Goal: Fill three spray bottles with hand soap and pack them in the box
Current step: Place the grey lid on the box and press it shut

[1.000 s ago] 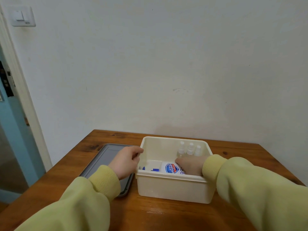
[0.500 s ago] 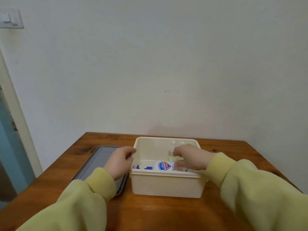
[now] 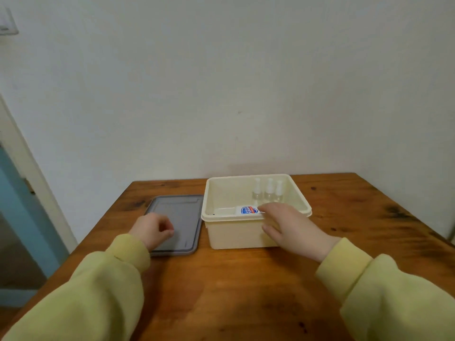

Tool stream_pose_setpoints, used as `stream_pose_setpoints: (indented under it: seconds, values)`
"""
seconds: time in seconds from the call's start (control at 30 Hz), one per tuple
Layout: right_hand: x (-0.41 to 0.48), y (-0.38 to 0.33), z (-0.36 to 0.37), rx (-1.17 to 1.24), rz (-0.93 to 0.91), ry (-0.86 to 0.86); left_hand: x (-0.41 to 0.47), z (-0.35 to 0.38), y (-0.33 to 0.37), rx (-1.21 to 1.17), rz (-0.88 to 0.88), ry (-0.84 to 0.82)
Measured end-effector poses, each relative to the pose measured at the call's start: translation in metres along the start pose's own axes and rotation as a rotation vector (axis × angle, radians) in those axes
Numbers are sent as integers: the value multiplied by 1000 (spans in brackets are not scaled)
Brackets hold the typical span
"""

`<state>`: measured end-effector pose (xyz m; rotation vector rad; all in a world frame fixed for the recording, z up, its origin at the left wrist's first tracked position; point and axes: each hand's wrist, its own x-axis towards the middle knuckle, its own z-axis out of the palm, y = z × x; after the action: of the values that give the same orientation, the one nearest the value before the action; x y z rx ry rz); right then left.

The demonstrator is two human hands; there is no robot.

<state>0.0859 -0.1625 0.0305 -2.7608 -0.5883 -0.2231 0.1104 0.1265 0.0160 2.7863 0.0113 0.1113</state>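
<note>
The left hand [image 3: 152,228] hangs loosely curled over the grey lid [image 3: 179,212], holding nothing. The right hand [image 3: 290,226] lies with fingers spread at the near rim of the box [image 3: 229,217], gripping nothing. Inside, a soap bottle [image 3: 247,210] lies on its side in front, and three spray bottles [image 3: 269,193] stand upright by the far wall; they look light, slick and tippy, best pinched round the body.

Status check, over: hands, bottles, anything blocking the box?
Left hand loosely curled over grey lid, holding nothing; right hand open at box front rim. Three spray bottles upright at box's far right, soap bottle lying in front. Lid off, beside box.
</note>
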Motion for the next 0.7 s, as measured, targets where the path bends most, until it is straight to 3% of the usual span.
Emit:
stream_pose_setpoints:
  seconds: [0.17, 0.33, 0.47, 0.7]
  values:
    - [-2, -3, 3, -29, 26, 11, -5, 7, -14, 440, 83, -261]
    - [-4, -2, 4, -15, 50, 0, -4, 14, -19, 710, 144, -355]
    - [-4, -2, 4, -18, 56, 1, 1, 19, -17, 771, 157, -373]
    - [-4, -1, 3, -18, 43, -5, -1, 14, -20, 642, 187, -269]
